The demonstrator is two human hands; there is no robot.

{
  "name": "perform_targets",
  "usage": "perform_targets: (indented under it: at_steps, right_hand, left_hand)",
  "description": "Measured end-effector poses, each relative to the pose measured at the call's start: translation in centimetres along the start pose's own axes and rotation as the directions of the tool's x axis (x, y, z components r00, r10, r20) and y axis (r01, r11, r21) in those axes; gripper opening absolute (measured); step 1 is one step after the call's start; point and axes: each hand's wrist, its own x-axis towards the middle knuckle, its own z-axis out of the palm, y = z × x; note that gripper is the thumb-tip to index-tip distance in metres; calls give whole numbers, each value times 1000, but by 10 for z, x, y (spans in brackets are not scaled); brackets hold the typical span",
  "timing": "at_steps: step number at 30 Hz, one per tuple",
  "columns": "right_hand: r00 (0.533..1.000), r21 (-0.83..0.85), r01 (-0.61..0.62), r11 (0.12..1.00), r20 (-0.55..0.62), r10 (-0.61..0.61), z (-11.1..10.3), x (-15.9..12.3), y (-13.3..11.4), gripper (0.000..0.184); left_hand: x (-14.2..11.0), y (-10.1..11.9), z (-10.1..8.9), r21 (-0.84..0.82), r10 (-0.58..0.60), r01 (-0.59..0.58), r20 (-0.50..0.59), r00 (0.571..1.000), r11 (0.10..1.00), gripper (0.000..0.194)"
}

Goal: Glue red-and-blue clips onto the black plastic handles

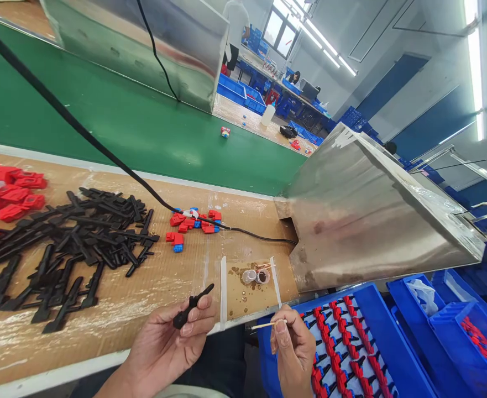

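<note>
My left hand (pixel 164 345) grips a black plastic toy gun (pixel 192 307) between thumb and fingers, its thin end tilted up to the right. In my right hand (pixel 293 348) is a thin wooden stick (pixel 263 325), pinched by thumb and forefinger; its dark tip points left toward the toy gun but stays apart from it. Two small cups stand on the bench beyond my hands: a pale one (pixel 249 276) and one with dark liquid (pixel 262 276). Left of them lies a heap of similar black pieces (pixel 89 232).
Red parts (pixel 13 190) are piled at far left, and red-and-blue pieces (pixel 195 222) lie mid-bench. A black cable (pixel 81 130) crosses the bench. Right stands a metal panel (pixel 376 215); below it, a blue tray (pixel 386 309) holds rows of assembled pieces (pixel 343 348). People are in the background.
</note>
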Motion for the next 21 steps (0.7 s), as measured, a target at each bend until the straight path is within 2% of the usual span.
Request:
perform_targets:
  at_steps: [5, 7, 9, 11, 13, 16, 21]
  right_hand:
    - [999, -60, 25, 998, -24, -26, -5, 3, 5, 31]
    - [992, -201, 77, 977, -81, -95, -11, 11, 6, 28]
    - [971, -416, 158, 895, -98, -218, -19, 22, 6, 23]
    - [946, -592, 239, 769, -37, -323, -26, 34, 8, 21]
    - [931, -664, 292, 688, 34, -362, -30, 44, 12, 23]
    - [932, -684, 322, 655, 106, -348, -27, 53, 22, 26]
    - [927, -723, 364, 587, 221, -302, -16, 59, 43, 35]
  left_hand:
    - [4, 2, -11, -3, -17, 18, 27, 999, 1000, 30]
    - [8, 5, -21, 12, -3, 2, 29, 1000, 1000, 30]
    - [13, 8, -28, 30, 27, -28, 14, 1000, 999, 31]
    - [16, 10, -31, 46, 59, -58, -22, 998, 997, 32]
    - [17, 9, -28, 61, 80, -76, -70, 994, 995, 35]
    - [13, 5, -20, 73, 102, -94, -116, 988, 993, 37]
    - [1, 4, -16, 111, 52, -53, 8, 999, 992, 45]
